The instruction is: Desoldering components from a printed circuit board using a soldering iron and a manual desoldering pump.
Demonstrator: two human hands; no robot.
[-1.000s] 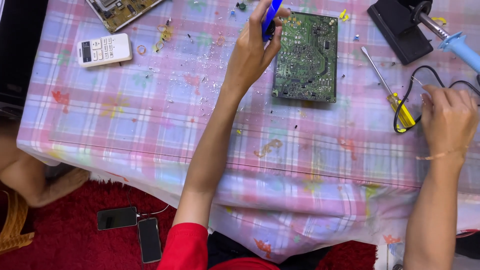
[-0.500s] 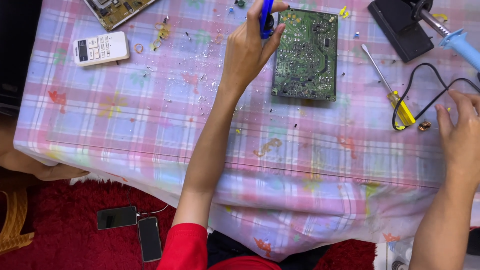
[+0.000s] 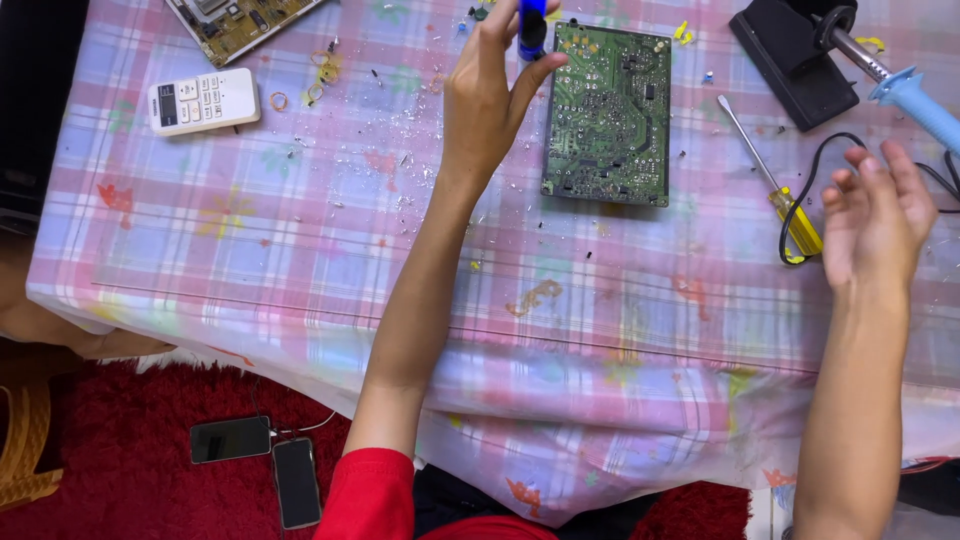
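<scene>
Moved: right hand (image 3: 875, 215) lifted off the black cable (image 3: 812, 180), fingers spread wide.
Left hand (image 3: 490, 95): gripping blue tool (image 3: 532, 25) beside green circuit board (image 3: 608, 115).

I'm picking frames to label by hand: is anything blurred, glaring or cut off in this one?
Head view: lighting is even and soft, with no harsh glare on the tablecloth; the green circuit board is sharp; the right hand is smeared at the fingers; the blue tool in the left hand is cropped by the top edge.
</scene>
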